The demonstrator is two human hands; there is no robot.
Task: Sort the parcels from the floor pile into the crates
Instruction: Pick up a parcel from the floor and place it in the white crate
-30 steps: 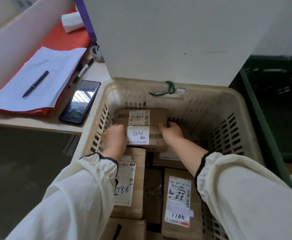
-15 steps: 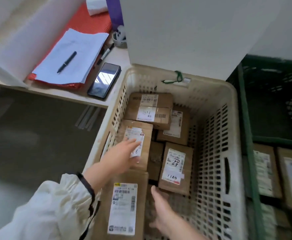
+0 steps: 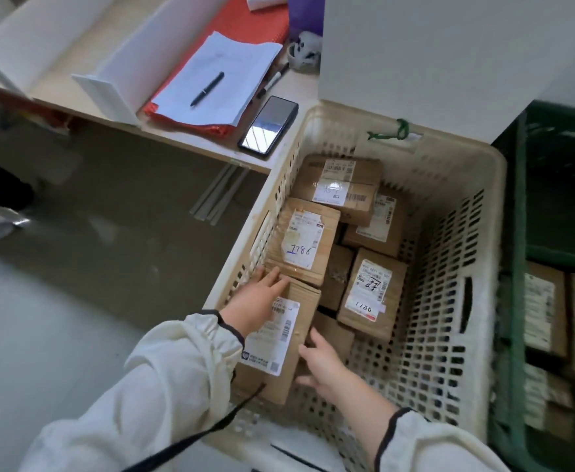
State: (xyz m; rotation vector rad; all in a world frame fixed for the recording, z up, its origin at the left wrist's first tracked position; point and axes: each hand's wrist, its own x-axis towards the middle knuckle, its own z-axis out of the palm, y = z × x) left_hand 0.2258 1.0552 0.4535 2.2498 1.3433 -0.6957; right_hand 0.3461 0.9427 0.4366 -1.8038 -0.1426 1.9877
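We read "7786", handwritten in blue ink, on the white label of a first parcel just beyond the left hand. "1100" is penned in black on a second parcel beyond the right hand. Printed lines elsewhere defeat us.

The floor bears a beige crate — parcels inside; green crate beside.

One wide-angle camera, worn on the person's head, is looking forward and steeply down, hovering close over the beige crate, with the tabletop lying toward 11 o'clock and the green crate toward 3 o'clock.
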